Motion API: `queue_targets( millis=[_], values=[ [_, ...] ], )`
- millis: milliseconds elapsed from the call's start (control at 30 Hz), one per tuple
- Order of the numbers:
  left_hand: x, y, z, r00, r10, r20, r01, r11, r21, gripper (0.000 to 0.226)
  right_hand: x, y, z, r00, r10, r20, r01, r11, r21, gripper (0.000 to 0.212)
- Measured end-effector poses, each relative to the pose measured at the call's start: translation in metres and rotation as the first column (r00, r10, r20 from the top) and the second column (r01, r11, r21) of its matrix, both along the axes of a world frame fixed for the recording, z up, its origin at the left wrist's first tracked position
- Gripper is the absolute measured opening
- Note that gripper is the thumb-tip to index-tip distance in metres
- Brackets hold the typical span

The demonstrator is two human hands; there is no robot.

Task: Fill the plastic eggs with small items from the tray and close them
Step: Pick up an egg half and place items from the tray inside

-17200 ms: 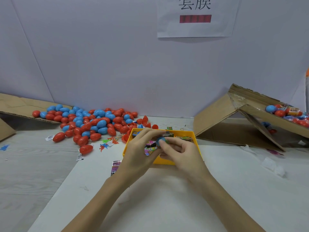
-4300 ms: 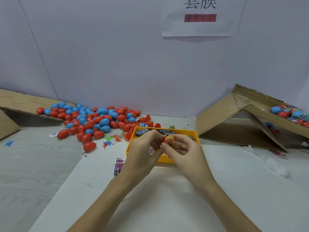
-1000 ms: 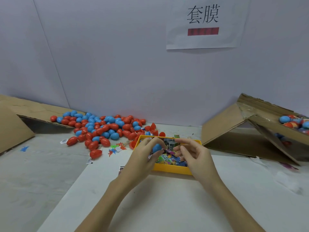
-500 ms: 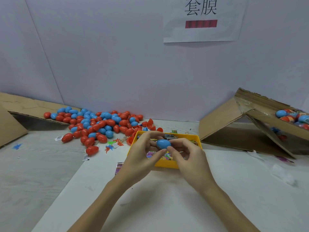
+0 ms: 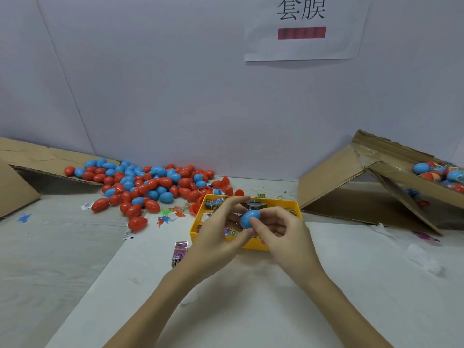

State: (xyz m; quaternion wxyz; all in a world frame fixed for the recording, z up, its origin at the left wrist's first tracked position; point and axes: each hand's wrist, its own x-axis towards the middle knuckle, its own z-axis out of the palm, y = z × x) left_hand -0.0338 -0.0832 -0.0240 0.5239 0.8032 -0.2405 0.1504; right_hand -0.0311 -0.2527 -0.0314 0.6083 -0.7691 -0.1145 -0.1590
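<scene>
Both hands meet over the yellow tray [image 5: 293, 204], with a blue egg [image 5: 250, 218] held between them just above the small packets [image 5: 213, 203] inside. The left hand [image 5: 218, 236] curls round the egg's near end with thumb and fingers, and the right hand [image 5: 283, 231] pinches the other end with its thumb across the shell. No seam shows on the egg, so it seems shut; whether it is filled cannot be told. If the halves have to be pulled apart now, the smooth shell could slip out of the fingertips, since each grip sits at a rounded end. A sudden pop of the halves could throw one half into the tray or across the white sheet [image 5: 251, 310]. If the egg is being pressed shut, uneven squeezing could leave the halves crooked, or catch a corner of a packet in the joint. A dropped egg may roll toward the pile of red and blue eggs [image 5: 150, 184] on the left, where filled and empty ones would look alike.
</scene>
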Motion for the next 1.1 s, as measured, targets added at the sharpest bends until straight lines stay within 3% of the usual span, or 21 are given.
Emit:
queue_targets(
  millis=[67, 167, 233, 333, 500, 567, 800, 967, 1100],
  values=[
    [0.001, 0.0, 0.0, 0.999, 0.052, 0.015, -0.052, 0.999, -0.015, 0.037, 0.004, -0.005, 0.001, 0.999, 0.042, -0.018, -0.042, 0.999, -0.019, 0.015],
    [0.003, 0.003, -0.001, 0.984, 0.171, 0.047, -0.172, 0.985, 0.024, 0.025, 0.014, -0.025, 0.0, 1.0, -0.013, 0.026, 0.02, 0.962, -0.271, 0.027],
    [0.004, 0.005, -0.001, 0.974, 0.222, 0.051, -0.224, 0.973, 0.053, 0.028, 0.02, -0.038, -0.004, 0.995, -0.05, 0.084, 0.081, 0.897, -0.434, 0.026],
    [0.006, 0.008, -0.001, 0.963, 0.261, 0.073, -0.268, 0.958, 0.101, 0.032, 0.021, -0.041, -0.007, 0.998, 0.008, 0.068, 0.027, 0.869, -0.494, 0.025],
    [0.007, 0.009, -0.002, 0.953, 0.284, 0.103, -0.295, 0.948, 0.116, 0.031, 0.02, -0.031, -0.009, 0.999, 0.023, 0.048, 0.023, 0.625, -0.78, 0.038],
    [0.007, 0.008, -0.002, 0.953, 0.283, 0.111, -0.296, 0.947, 0.126, 0.031, 0.019, -0.031, -0.01, 0.997, 0.02, 0.077, 0.045, 0.659, -0.751, 0.036],
    [0.007, 0.008, -0.004, 0.956, 0.276, 0.096, -0.287, 0.949, 0.133, 0.034, 0.019, -0.033, -0.009, 0.979, -0.101, 0.179, 0.169, 0.893, -0.418, 0.015],
    [0.006, 0.007, -0.003, 0.971, 0.235, 0.043, -0.237, 0.969, 0.071, 0.032, 0.018, -0.03, -0.006, 0.979, -0.184, 0.089, 0.2, 0.952, -0.23, 0.032],
    [0.004, 0.004, 0.0, 0.985, 0.165, -0.042, -0.165, 0.986, 0.0, 0.036, 0.017, -0.03, 0.0, 0.986, -0.164, 0.039, 0.168, 0.973, -0.158, 0.02]
  ],
)
